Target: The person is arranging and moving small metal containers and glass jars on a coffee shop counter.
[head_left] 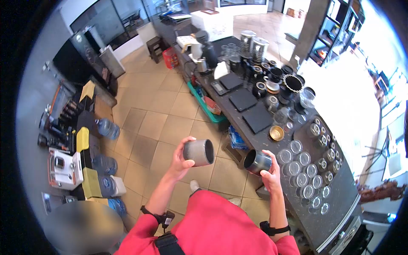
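Note:
A grey cup [196,153] without a handle is in my left hand [181,160], tilted on its side with its dark opening facing right. My fingers and thumb wrap round its base end. My right hand [270,172] grips a dark, glossy cup [257,162], its mouth tipped up and to the left. Both cups are held in the air above the tiled floor, apart from each other. Just beyond the right hand lies the dark counter [276,142], with a small brass bowl [276,133] near its edge.
Rows of upturned glasses [304,178] cover the counter's near right part. Black flat trays [257,120], a scale [219,87] and coffee gear stand farther along. A green bin [208,106] sits below the counter. Water jugs [108,128] line the left side. A blurred person's head [83,227] is lower left.

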{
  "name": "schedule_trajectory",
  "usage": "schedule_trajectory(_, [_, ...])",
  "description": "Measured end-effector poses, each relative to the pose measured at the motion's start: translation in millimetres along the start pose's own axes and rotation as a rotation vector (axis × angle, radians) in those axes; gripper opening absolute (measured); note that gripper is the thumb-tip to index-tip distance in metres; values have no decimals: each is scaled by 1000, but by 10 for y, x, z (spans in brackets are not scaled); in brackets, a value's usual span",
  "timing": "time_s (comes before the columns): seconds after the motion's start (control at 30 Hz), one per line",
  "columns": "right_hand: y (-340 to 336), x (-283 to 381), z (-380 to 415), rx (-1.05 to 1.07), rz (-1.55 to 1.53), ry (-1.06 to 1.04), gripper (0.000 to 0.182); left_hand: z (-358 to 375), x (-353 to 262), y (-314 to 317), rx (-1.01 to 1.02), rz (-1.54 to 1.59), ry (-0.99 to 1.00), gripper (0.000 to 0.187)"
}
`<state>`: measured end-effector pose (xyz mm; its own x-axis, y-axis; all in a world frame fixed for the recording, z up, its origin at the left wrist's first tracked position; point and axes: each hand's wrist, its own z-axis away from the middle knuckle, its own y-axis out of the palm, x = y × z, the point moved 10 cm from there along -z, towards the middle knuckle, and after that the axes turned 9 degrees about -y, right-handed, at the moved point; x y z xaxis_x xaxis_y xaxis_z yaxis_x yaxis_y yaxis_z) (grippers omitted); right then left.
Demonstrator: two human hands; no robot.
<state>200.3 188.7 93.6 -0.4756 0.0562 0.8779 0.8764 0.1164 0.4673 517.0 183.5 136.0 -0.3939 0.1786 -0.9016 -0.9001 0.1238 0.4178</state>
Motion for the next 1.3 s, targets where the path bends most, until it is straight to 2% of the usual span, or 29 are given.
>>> schedule_trajectory(0.13, [716,-394,-329,122,19,52,82,384,-372,-846,-178,-84,126,88])
schedule_trajectory(0.27, [1589,-915,-607,207,32,94,79,660,-631,-1820,-285,-42,111,89])
schedule_trajectory(0.37, [2231,-1280,-776,295,48,137,76,748,-912,-2395,-288,-25,137,89])
schedule_trajectory(0.4, [2407,-1384,-853,308,75,140,75,778,-1006,-2627,-331,-85,199,87])
schedule_trajectory(0.47, [2702,-1577,-955,323,111,154,75,841,-1080,-2971,-330,-46,178,87])
schedule_trajectory(0.67, [3437,-1844,-1471,375,127,154,69,721,-1421,-3685,-342,8,174,88])
schedule_trajectory(0.77, [3644,-1947,-1767,381,206,163,77,517,-1426,-3969,-360,18,163,88])
schedule_trajectory(0.8, [3707,-1955,-1885,416,199,107,70,444,-1458,-4073,-382,2,173,88])
schedule_trajectory(0.97, [3913,-2256,-2579,443,169,114,70,-186,-1622,-4394,-382,-24,154,86])
schedule_trajectory(1.13, [4055,-2641,-3505,442,83,188,71,-1013,-2082,-4637,-408,-124,151,85])
schedule_trajectory(1.23, [4178,-2630,-4084,451,84,99,70,-1600,-2311,-4795,-397,-162,151,86])
schedule_trajectory(1.3, [4247,-2654,-4422,455,65,134,71,-1921,-2522,-4899,-432,-212,200,86])
